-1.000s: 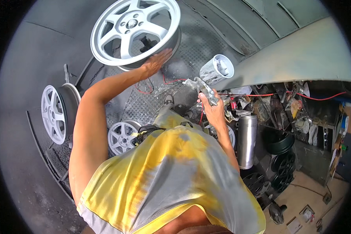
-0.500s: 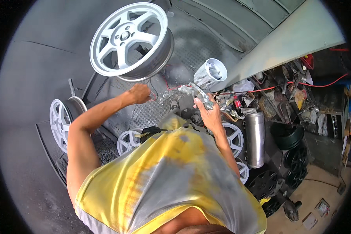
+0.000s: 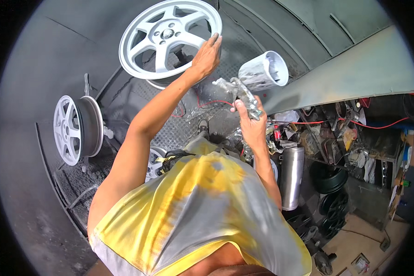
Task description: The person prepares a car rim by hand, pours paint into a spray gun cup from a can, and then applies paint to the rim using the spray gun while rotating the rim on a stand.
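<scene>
A white six-spoke wheel rim (image 3: 161, 60) stands raised at the top of the view, its face turned up. My left hand (image 3: 207, 57) is stretched across its right side, fingers extended along the outer edge; it seems to touch the rim there. In my right hand (image 3: 254, 129) I grip a paint-stained spray gun (image 3: 244, 99) by the handle. On top of the gun sits a white paint cup (image 3: 264, 71), tilted to the right, its open mouth showing. The gun's nozzle points left, towards the wheel.
Another white wheel rim (image 3: 69, 130) stands on a support at the left. A red hose (image 3: 303, 123) runs to the right past a cluttered shelf. Beside my right forearm is a silver metal cylinder (image 3: 292, 178), with dark wheels (image 3: 334, 207) beyond it. A grey panel (image 3: 345, 69) slants across the upper right.
My left hand has moved up and right onto the wheel's edge, and its closed fingers have opened out. The spray gun has shifted slightly right; its cup appears larger and higher.
</scene>
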The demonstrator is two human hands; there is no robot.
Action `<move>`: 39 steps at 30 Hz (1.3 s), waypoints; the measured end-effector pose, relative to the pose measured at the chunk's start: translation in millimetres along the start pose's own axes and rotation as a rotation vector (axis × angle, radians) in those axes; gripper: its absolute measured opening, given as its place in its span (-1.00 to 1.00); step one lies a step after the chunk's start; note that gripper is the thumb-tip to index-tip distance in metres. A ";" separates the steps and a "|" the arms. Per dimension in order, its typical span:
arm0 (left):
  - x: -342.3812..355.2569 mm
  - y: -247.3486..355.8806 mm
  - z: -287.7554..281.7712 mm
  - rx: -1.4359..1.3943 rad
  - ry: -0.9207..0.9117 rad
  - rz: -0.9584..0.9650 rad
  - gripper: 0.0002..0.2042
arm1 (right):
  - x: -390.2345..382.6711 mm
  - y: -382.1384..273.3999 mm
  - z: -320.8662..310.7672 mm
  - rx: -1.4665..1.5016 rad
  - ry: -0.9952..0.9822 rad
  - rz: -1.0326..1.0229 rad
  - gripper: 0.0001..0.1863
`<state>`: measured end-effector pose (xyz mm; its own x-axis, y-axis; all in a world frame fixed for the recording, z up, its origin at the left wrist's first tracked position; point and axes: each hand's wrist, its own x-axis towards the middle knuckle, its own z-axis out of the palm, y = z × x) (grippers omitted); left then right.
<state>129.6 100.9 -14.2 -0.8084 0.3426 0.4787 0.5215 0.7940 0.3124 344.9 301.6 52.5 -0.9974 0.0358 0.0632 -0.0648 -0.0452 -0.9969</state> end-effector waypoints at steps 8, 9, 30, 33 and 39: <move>-88.7 3.0 -60.4 0.142 0.069 -0.021 -0.55 | -13.6 9.0 0.4 -0.060 -0.051 0.094 -0.67; -101.0 -5.8 -75.8 0.078 0.024 -0.082 -0.63 | -16.2 13.9 3.3 -0.036 -0.064 0.116 -0.66; -39.6 -16.7 -56.5 -0.090 -0.017 -0.203 -0.61 | -27.4 59.6 -1.4 -0.226 0.089 0.219 -0.60; -37.2 -11.7 -43.8 -0.107 0.050 -0.259 -0.61 | -39.3 64.3 0.4 -0.206 0.097 0.242 -0.68; -51.7 -13.3 -52.0 -0.131 0.029 -0.379 -0.57 | -52.9 61.4 12.8 -0.268 -0.019 0.091 -0.72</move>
<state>178.7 46.5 -0.4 -0.9432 0.0221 0.3315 0.2197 0.7898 0.5727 393.3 284.2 -11.4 -0.9993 0.0253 -0.0290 0.0338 0.2186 -0.9752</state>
